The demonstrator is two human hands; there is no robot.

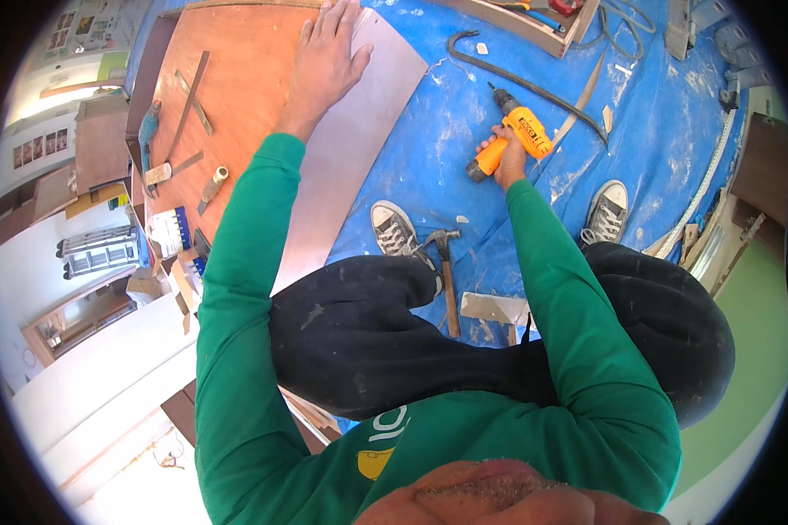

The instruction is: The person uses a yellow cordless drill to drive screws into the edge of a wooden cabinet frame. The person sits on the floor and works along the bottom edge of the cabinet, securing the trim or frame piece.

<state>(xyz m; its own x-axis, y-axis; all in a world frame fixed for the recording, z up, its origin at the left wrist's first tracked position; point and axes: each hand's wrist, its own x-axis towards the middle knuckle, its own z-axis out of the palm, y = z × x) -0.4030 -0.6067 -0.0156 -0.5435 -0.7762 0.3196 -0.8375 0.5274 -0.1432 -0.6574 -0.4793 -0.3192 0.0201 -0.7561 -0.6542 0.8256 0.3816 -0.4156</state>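
My left hand (328, 61) lies flat with its fingers stretched out, at the far edge of a wooden cabinet piece. It rests where the reddish-brown panel (245, 70) meets a paler side panel (359, 149). In my right hand (510, 162) is a yellow cordless drill (525, 131), gripped by its handle. The drill is held over the blue tarp, its black chuck toward the far left. A claw hammer (447, 280) lies between my feet. Beyond the drill is a dark, curved pry bar (525, 80).
On the brown panel lie a chisel (213, 188), flat metal strips (193, 105) and a blue-handled tool (149, 131). A wooden tool box (534, 31) stands at the far side. Wood scraps (495, 307) litter the blue tarp (648, 149). A folded ladder (101, 251) is at the left.
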